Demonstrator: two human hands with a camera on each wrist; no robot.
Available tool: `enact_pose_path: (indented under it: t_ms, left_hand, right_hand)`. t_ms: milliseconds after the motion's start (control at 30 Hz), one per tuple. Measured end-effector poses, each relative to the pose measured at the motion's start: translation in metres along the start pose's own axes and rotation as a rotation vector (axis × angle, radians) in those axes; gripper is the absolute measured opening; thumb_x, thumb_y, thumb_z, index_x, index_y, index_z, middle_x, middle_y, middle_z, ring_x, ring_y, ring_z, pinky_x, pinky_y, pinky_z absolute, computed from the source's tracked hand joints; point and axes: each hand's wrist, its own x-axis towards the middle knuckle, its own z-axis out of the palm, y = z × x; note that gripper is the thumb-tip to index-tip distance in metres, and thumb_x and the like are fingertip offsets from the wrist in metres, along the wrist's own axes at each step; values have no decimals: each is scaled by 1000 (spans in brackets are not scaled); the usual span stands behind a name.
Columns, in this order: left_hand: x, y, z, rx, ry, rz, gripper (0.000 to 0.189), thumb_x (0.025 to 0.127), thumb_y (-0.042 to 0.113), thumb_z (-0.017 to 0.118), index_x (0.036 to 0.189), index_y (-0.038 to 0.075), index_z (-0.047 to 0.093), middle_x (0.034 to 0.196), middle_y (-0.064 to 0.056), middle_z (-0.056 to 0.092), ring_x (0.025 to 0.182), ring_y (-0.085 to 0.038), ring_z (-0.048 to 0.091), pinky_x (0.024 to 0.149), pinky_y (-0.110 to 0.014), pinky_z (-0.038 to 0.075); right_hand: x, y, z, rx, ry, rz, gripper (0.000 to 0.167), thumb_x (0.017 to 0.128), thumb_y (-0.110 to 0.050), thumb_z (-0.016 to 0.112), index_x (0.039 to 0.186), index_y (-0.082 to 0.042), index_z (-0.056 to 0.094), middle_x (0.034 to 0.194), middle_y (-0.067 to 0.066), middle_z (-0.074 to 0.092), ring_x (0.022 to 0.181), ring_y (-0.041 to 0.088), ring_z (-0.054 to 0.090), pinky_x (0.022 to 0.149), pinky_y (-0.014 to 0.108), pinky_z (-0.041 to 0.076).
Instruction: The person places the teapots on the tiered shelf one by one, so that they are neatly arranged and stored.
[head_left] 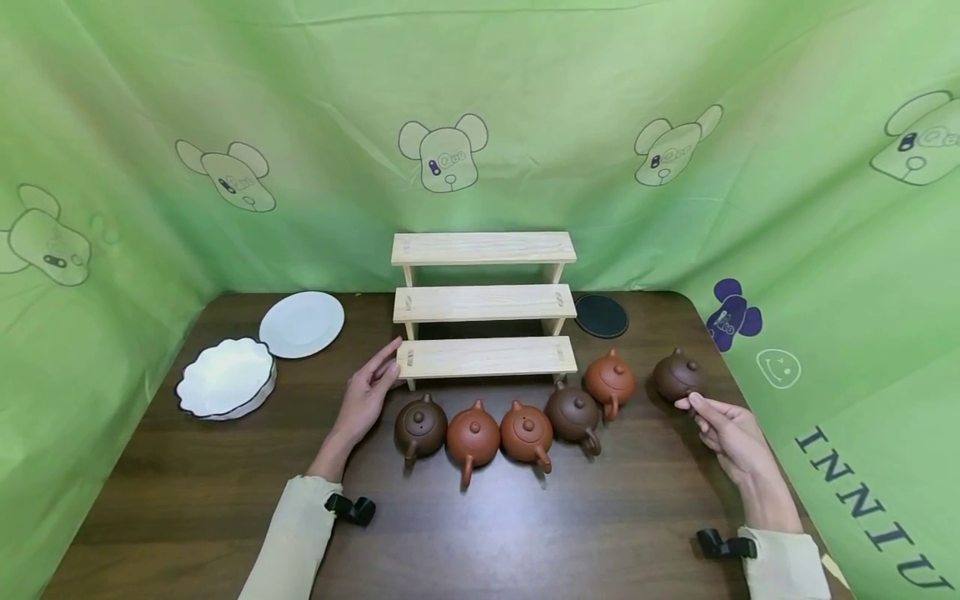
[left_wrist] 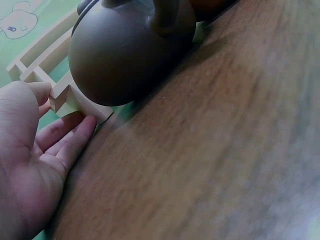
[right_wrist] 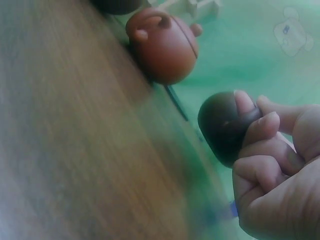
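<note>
With thumb and fingers, my right hand [head_left: 731, 437] pinches the handle of a dark brown teapot [head_left: 677, 375] at the table's right side. The right wrist view shows that teapot [right_wrist: 222, 125] with the fingers at its handle. My left hand [head_left: 367, 396] touches the left end of a three-tier wooden stand [head_left: 486, 357]; in the left wrist view its fairly straight fingers lie against the stand's leg [left_wrist: 87, 105]. In front of the stand, from left, sit a dark brown teapot [head_left: 420, 427], two reddish ones [head_left: 473, 435] [head_left: 527, 433], another dark one [head_left: 573, 414] and a reddish one [head_left: 610, 379].
A white scalloped dish [head_left: 225, 379] and a white plate [head_left: 302, 325] lie at the left of the brown table [head_left: 450, 550]. Behind the reddish teapot on the right is a round black mat [head_left: 602, 317]. Green printed cloth [head_left: 480, 75] encloses the back and sides.
</note>
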Motion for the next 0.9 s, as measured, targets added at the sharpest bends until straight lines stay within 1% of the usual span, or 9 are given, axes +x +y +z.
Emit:
enact_pose_path:
  t_ms: [67,267,400,467,500,633,700,733,900]
  left_hand:
    - [0,-3,0,-6,1,10,53,114,36,67,164,22,58,155,-12,66,128,-11,71,103,-22,61]
    - [-3,7,2,24,1,70,53,115,31,65,165,14,56,162,-10,61,134,-12,67,101,-18,59]
    - [-7,25,7,50,9,13,51,117,26,61,166,13,54,163,-11,59,133,-9,66,102,-17,58]
    - [-5,17,4,48,0,-6,52,117,29,62,166,16,54,163,-8,59,133,-7,66,103,-18,58]
    - [-6,20,5,58,2,-21,53,117,30,62,167,16,53,164,-8,58,133,-9,66,105,-19,58]
    - [-2,5,0,6,-11,43,55,115,34,65,166,15,55,163,-8,60,130,-11,69,101,-20,60]
    - [-4,9,2,-17,-10,64,54,116,31,64,165,12,55,163,-12,59,128,-13,70,100,-21,61]
    - [-4,6,1,-34,-11,69,53,115,30,65,165,12,56,162,-11,60,126,-13,72,99,-21,62]
    - [-1,0,0,-18,-7,38,52,115,32,65,165,19,57,162,-8,60,129,-12,70,101,-21,61]
  right_hand:
    - [0,-3,3,-1,14,0,43,118,-10,55,94,-20,90,65,-13,56,50,11,15,55,44,-7]
    - [-2,-13,11,24,65,-21,40,116,-9,59,92,-19,90,64,-12,58,46,-1,29,55,42,-5]
    - [-5,-20,16,43,93,-47,40,115,-7,60,92,-18,90,63,-11,60,46,-5,37,55,41,-4]
    - [-6,-22,18,48,99,-55,39,115,-7,61,92,-17,90,63,-10,61,46,-3,34,54,41,-4]
    - [-7,-23,19,50,102,-58,39,115,-7,61,92,-17,90,63,-10,61,46,-1,33,54,41,-4]
    - [-7,-28,23,46,107,-61,37,115,-7,62,93,-17,90,63,-9,61,47,5,27,53,42,-3]
    - [-6,-32,25,45,105,-64,37,114,-7,62,93,-17,90,63,-9,62,47,6,26,53,42,-3]
    - [-6,-34,27,46,104,-66,37,114,-6,62,93,-16,90,63,-9,62,47,7,26,53,42,-3]
    - [-1,-43,37,39,86,-84,34,114,-9,63,93,-15,90,64,-8,61,50,13,20,52,41,-2]
